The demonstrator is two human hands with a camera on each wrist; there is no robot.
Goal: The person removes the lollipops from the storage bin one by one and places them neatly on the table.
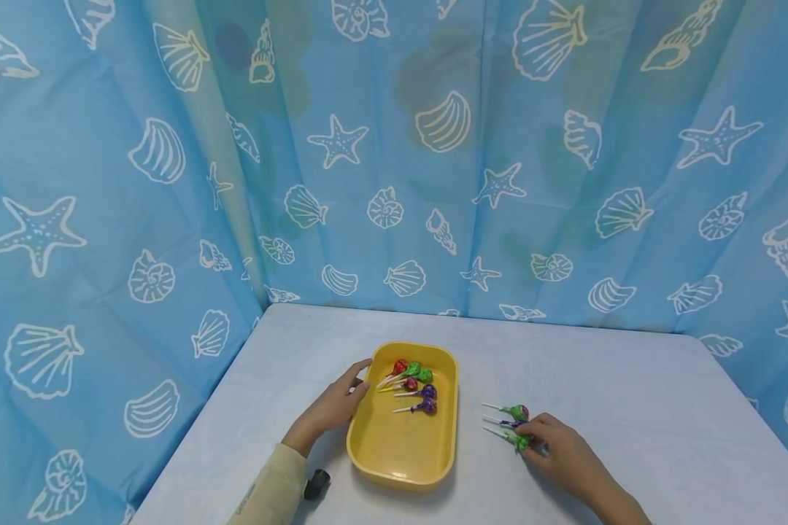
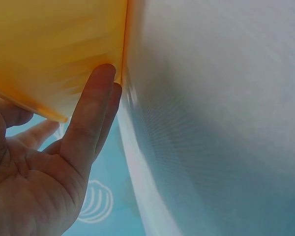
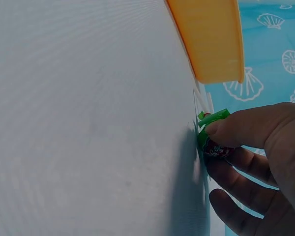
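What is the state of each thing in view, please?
Yellow tray: upright, partly filled
Lollipops inside: wrapped, lying
Green lollipop: wrapped, pinched by right hand
Two lollipops beside it: wrapped, lying on the table
Left hand: touching the tray
Black object: resting on the table, identity unclear
Curtain: hanging

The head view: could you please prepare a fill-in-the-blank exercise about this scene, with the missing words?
The tray, touched by the left hand, is coloured ____.
The right hand pinches a lollipop whose wrapper is mainly ____.
Outside the tray, the lollipops number ____.
Printed on the curtain are shells and ____.

Missing words: yellow; green; three; starfish.
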